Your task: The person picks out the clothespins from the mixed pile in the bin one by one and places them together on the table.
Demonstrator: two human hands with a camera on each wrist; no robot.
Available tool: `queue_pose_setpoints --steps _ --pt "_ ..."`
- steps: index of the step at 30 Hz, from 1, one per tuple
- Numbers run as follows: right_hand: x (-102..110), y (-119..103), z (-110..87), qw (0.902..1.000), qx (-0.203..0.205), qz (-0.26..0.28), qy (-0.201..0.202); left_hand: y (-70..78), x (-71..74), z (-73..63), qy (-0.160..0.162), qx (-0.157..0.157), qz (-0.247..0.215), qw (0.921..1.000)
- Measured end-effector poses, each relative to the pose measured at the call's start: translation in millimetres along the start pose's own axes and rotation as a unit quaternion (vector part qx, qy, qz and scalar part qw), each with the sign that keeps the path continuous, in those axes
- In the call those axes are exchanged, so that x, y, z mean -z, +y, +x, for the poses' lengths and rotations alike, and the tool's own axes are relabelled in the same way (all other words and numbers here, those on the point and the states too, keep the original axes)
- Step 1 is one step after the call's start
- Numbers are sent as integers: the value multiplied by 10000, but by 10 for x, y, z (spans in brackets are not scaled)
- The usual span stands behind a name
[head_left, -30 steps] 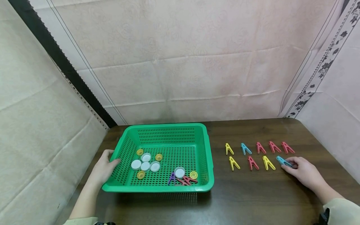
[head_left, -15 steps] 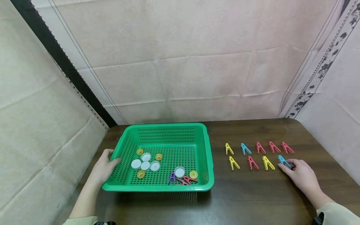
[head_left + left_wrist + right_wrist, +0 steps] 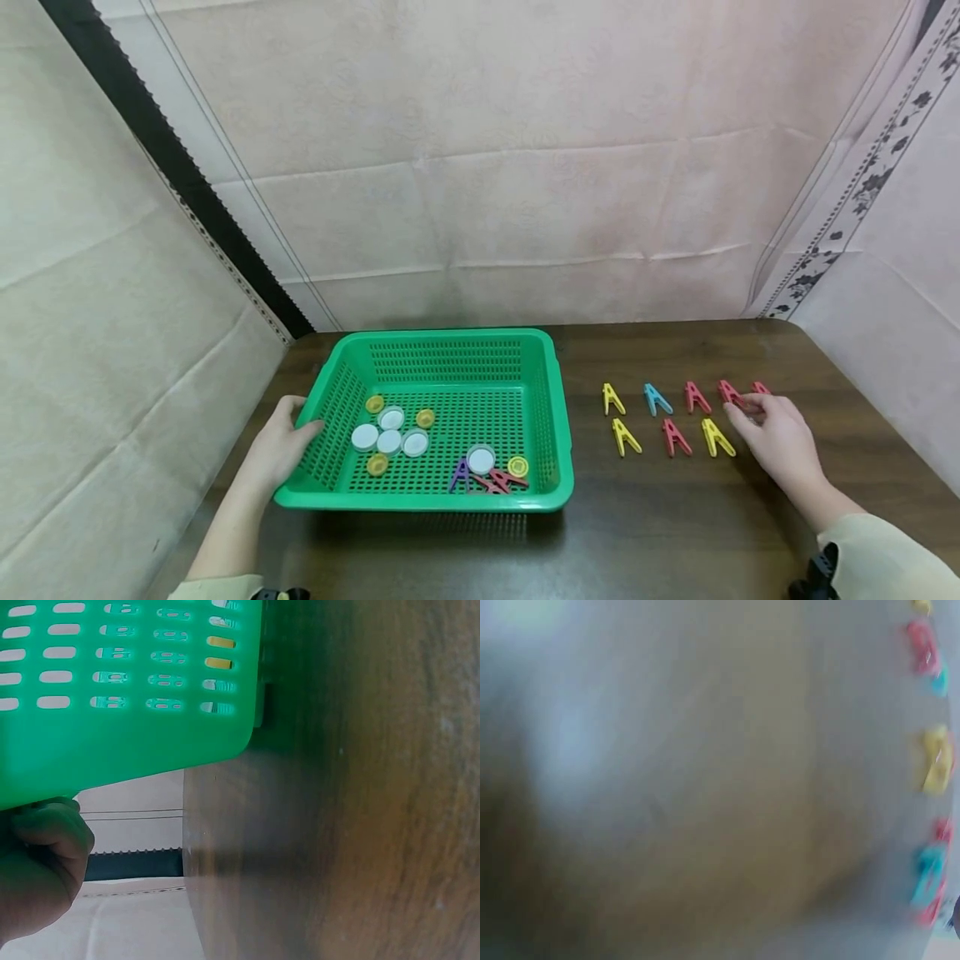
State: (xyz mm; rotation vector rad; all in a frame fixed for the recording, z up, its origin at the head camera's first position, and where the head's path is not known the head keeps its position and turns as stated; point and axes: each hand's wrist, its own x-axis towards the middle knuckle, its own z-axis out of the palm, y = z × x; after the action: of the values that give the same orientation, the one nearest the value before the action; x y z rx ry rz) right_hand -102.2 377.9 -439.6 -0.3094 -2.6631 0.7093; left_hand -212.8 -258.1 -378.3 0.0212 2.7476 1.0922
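Observation:
My left hand (image 3: pixel 279 446) grips the left rim of a green plastic basket (image 3: pixel 558 425), thumb over the inside and fingers outside; the left wrist view shows this hand (image 3: pixel 45 855) curled at the rim. On the table to the right lie plastic clothespins in two rows, among them yellow (image 3: pixel 718 437), blue (image 3: pixel 657 400) and red (image 3: pixel 697 397). My right hand (image 3: pixel 783 437) is over the right end of these rows, fingertips close to a red clothespin (image 3: pixel 727 392); whether they touch is unclear. Another blue clothespin (image 3: pixel 928 874), hidden in the head view, shows blurred in the right wrist view.
Inside the basket lie white round caps (image 3: pixel 415 443), yellow round caps (image 3: pixel 377 464), a purple clothespin (image 3: pixel 459 475) and red clothespins (image 3: pixel 508 479). A brown wooden table (image 3: pixel 637 533) carries everything. Pale cloth (image 3: pixel 487 167) hangs behind and at both sides.
My right hand turned the blue clothespin more upright in the front row, then moved up and left toward the red ones, covering it. The left hand and basket stayed in place.

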Motion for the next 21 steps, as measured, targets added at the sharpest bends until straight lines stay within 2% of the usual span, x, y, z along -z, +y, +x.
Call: queue_pose_setpoints --steps 9,14,21 --pt "-171 -550 180 9972 605 435 -65 16 -6 2 -14 2 -57 10000" --pt "-245 -892 264 9922 678 784 -696 16 -17 1 -33 3 -68 10000" --pt "-326 -1418 359 9768 1067 1220 -1398 24 11 -11 -74 34 -81 9999"
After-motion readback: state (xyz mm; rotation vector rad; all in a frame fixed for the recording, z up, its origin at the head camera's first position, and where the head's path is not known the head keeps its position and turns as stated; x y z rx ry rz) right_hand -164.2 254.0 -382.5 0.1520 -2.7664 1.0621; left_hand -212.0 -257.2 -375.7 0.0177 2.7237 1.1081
